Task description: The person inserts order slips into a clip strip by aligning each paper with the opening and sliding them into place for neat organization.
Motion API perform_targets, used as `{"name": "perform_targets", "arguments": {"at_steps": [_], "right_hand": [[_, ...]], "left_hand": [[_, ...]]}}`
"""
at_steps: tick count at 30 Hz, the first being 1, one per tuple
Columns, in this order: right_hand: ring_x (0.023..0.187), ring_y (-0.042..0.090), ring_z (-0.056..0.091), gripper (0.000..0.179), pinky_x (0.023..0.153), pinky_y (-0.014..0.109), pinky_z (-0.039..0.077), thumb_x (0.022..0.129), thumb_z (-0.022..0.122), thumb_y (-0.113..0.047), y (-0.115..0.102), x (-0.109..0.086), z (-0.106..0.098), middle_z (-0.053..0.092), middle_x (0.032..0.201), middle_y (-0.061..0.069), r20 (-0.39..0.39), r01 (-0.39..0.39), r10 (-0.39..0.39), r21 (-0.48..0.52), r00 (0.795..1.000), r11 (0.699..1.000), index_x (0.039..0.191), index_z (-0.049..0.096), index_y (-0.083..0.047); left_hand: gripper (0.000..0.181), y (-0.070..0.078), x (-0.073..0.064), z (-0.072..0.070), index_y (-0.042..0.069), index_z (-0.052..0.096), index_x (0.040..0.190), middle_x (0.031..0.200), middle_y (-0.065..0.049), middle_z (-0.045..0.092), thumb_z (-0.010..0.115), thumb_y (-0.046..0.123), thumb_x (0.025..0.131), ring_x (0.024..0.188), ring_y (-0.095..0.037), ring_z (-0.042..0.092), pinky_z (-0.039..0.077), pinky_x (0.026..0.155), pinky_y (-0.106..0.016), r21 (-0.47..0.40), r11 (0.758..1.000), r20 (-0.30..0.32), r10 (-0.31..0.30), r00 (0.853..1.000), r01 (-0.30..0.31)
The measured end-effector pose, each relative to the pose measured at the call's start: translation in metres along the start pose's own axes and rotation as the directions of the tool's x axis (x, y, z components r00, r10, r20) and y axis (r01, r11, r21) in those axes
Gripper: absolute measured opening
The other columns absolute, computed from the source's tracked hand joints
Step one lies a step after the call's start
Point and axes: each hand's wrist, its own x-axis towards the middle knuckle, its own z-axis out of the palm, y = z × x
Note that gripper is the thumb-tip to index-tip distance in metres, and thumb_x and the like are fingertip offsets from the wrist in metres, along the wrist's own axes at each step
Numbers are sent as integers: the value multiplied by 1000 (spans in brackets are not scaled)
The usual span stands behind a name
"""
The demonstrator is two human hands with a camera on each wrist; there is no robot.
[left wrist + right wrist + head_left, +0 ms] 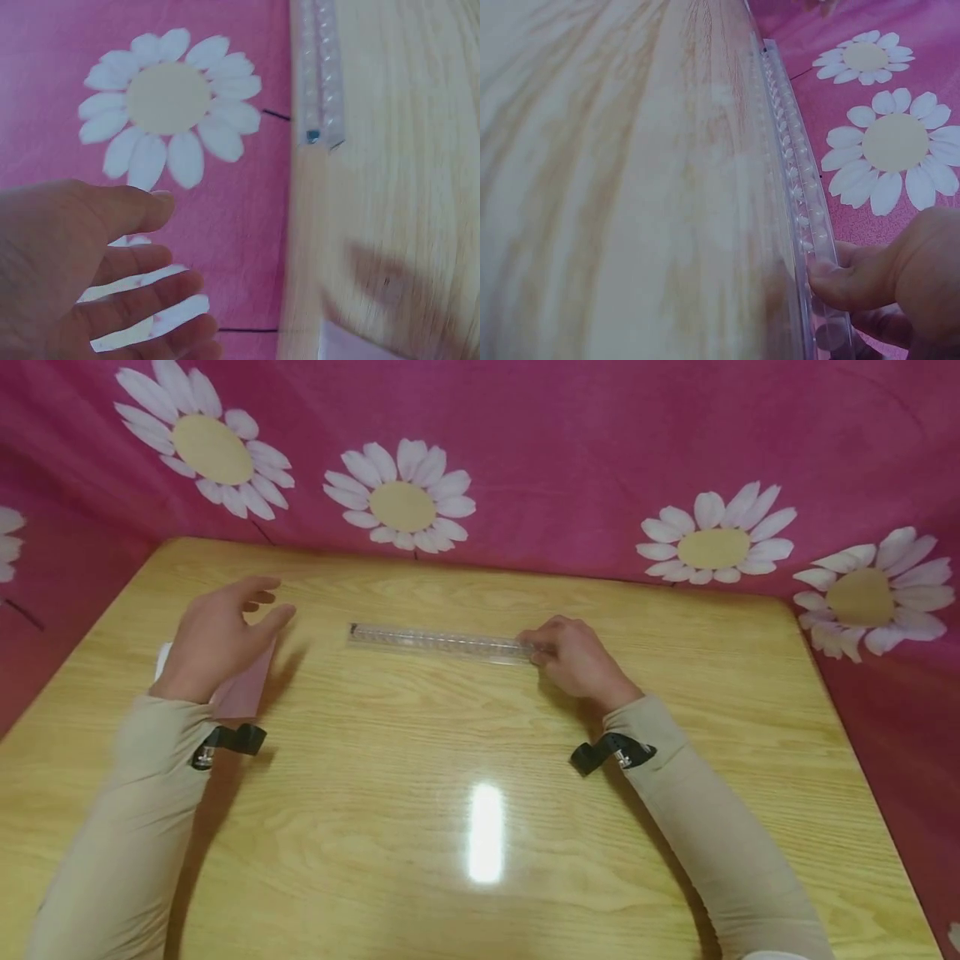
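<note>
A long, narrow clear plastic piece with a bumpy, bead-like pattern along its length lies crosswise near the back of the table. My right hand pinches its right end between thumb and fingers. The right wrist view has the thumb pressed on the near end of the clear plastic piece, the fingers partly hidden behind it. Off to the left, my left hand is raised with loosely bent fingers and nothing in them. Beneath it lies a flat pink and white item, largely covered by the hand and wrist.
The wooden table has a bright light reflection near its middle. Behind it and at both sides hangs a magenta cloth with large white daisies. Each sleeve has a black strap at the wrist.
</note>
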Motion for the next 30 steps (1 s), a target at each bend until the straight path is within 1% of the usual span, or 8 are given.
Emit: {"name": "perform_targets", "arguments": {"at_steps": [7, 10, 12, 14, 16, 19, 24, 30], "right_hand": [[112, 36, 65, 35, 104, 52, 49, 98, 61, -5, 0, 3, -2, 73, 119, 20, 15, 12, -11, -20, 1000, 1000, 132, 70, -7], [112, 35, 65, 35, 103, 52, 49, 98, 61, -4, -1, 3, -2, 73, 121, 19, 24, -1, 1, -12, 1000, 1000, 132, 70, -7], [113, 35, 64, 35, 104, 52, 49, 98, 61, -5, -1, 3, -2, 72, 123, 19, 31, -20, 20, -5, 999, 1000, 132, 70, -8], [113, 36, 64, 36, 104, 52, 48, 98, 62, -6, 0, 2, -1, 72, 124, 19, 32, -31, 31, 2, 999, 1000, 133, 69, -9], [113, 36, 64, 37, 104, 53, 48, 98, 62, -6, 1, 1, 0, 71, 124, 20, 29, -34, 34, 5, 999, 999, 134, 68, -9], [115, 37, 64, 37, 104, 53, 48, 98, 61, -6, 1, 0, 1, 71, 124, 21, 22, -28, 28, 2, 999, 1000, 134, 69, -9], [117, 38, 63, 37, 106, 53, 48, 99, 61, -7, 0, 0, 0, 71, 125, 21, 28, -44, 44, -5, 999, 999, 135, 69, -10], [118, 38, 63, 36, 106, 54, 47, 99, 61, -6, -1, 2, 1, 70, 124, 21, 31, -48, 48, -18, 998, 999, 134, 70, -11]], "left_hand": [[67, -20, -7, -11, 17, 42, 158, 148, -27, 55, 54, 53, 102, 132, -51, 55, 45, 99, -66, -103, 992, -19, -79, 997, 77], [68, -26, -7, -14, 16, 41, 158, 150, -27, 53, 54, 52, 102, 131, -52, 55, 46, 98, -65, -107, 990, -26, -98, 995, 94], [67, -29, -6, -16, 16, 42, 158, 149, -27, 54, 55, 52, 102, 130, -52, 57, 48, 95, -59, -96, 991, -36, -93, 995, 89], [66, -32, -5, -19, 16, 44, 157, 148, -27, 54, 56, 51, 102, 128, -51, 58, 50, 87, -47, -90, 992, -40, -90, 995, 86], [67, -37, -6, -23, 16, 44, 156, 146, -27, 55, 56, 52, 102, 127, -51, 58, 46, 80, -35, -84, 992, -36, -98, 995, 95], [68, -45, -8, -28, 14, 44, 155, 146, -27, 55, 56, 54, 101, 127, -51, 57, 42, 77, -29, -63, 991, -3, -117, 993, 116], [75, -60, -9, -34, 5, 43, 151, 143, -30, 53, 54, 59, 100, 124, -53, 56, 45, 87, -48, -22, 987, 74, -160, 984, 162], [83, -81, -15, -38, -3, 40, 148, 142, -33, 47, 52, 63, 99, 123, -52, 46, 41, 94, -62, 5, 967, 162, -252, 954, 254]]}}
